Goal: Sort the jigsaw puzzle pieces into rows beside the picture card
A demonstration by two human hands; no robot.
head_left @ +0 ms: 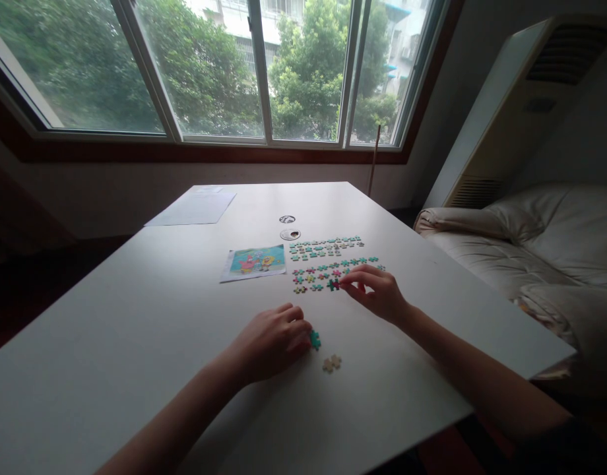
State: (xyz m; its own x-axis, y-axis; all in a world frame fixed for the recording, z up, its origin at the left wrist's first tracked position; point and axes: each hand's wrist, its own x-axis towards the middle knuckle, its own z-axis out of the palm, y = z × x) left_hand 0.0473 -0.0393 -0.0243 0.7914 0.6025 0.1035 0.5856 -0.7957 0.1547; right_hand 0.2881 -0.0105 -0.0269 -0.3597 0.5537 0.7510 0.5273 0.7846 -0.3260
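Note:
My right hand (pixel 375 290) pinches a dark green and red puzzle piece (pixel 332 284) at the near end of several rows of puzzle pieces (pixel 326 247). Lower and to the left, my left hand (pixel 278 336) has its fingers curled around a teal puzzle piece (pixel 315 340), which sticks out past the fingertips. Just right of that hand, a pale beige puzzle piece (pixel 332 363) lies on the white table (pixel 135 330). A printed cartoon picture (pixel 256 262) lies left of the rows.
Two small round items (pixel 290 235) lie beyond the rows. White paper sheets (pixel 194 208) rest at the table's far left. A cream sofa (pixel 481 237) and a tall air conditioner (pixel 486 119) stand at the right. Windows (pixel 303 79) fill the back wall.

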